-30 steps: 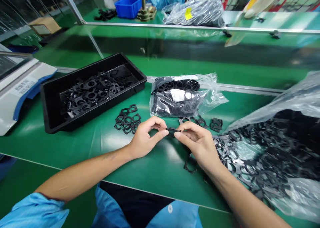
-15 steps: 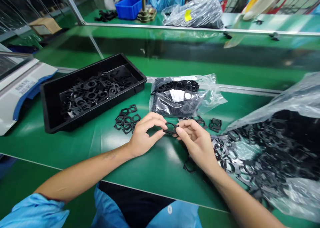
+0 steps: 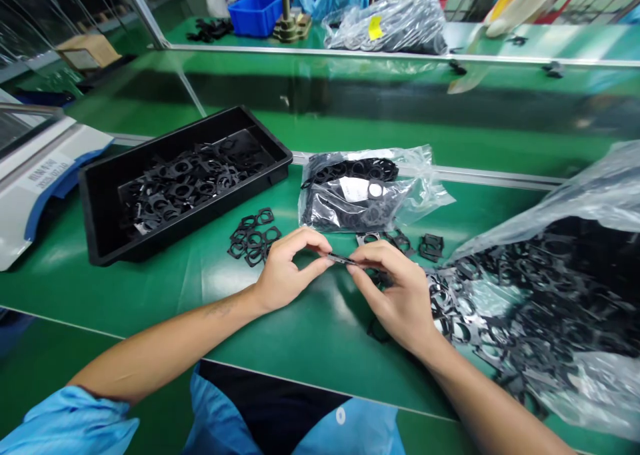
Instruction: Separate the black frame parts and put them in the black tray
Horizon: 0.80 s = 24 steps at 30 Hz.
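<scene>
Black frame (image 3: pixel 341 259) edge-on between my hands: left hand (image 3: pixel 287 272) pinches one end, right hand (image 3: pixel 397 292) the other. I'd grip lightly, rim only, no flexing, away from loose parts (image 3: pixel 254 239) beside my left.

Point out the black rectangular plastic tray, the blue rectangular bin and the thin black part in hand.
Black rectangular plastic tray (image 3: pixel 200 214), head view, front wall.
Blue rectangular bin (image 3: pixel 254 20), head view, front wall.
Thin black part (image 3: pixel 341 259), head view, visible edge.
</scene>
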### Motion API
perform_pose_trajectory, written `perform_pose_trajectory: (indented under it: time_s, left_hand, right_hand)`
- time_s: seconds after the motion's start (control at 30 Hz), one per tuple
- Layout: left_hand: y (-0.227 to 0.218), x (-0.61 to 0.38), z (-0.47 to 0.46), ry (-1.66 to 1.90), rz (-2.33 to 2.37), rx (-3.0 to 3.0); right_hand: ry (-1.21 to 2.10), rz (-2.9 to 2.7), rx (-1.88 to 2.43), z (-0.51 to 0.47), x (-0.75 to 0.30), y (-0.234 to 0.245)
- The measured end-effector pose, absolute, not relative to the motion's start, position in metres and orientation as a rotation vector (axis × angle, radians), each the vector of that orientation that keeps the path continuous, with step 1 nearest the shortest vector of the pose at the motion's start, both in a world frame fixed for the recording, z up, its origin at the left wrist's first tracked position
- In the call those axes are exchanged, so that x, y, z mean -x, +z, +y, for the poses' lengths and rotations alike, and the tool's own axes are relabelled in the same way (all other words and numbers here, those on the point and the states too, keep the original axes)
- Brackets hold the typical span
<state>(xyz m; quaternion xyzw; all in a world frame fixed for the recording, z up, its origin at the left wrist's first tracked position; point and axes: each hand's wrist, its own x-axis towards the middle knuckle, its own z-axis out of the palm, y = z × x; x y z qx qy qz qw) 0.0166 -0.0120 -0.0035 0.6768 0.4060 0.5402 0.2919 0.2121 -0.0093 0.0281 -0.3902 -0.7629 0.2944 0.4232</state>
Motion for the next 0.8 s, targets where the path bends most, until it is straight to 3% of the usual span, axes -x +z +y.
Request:
perform_pose_trajectory:
  time_s: [0.33,0.8]
  left_hand:
    - [0.0036,-0.0155,-0.0136,1.509,1.039,-2.0]
    - [0.0003,-0.0168,-0.0102,1.334,1.107,-1.732]
  right_hand:
    - [0.7,-1.952,0.999,-0.0094,-0.2162,0.0309]
    - [1.361,-1.454,1.141,-0.0079,-0.2075,0.0314]
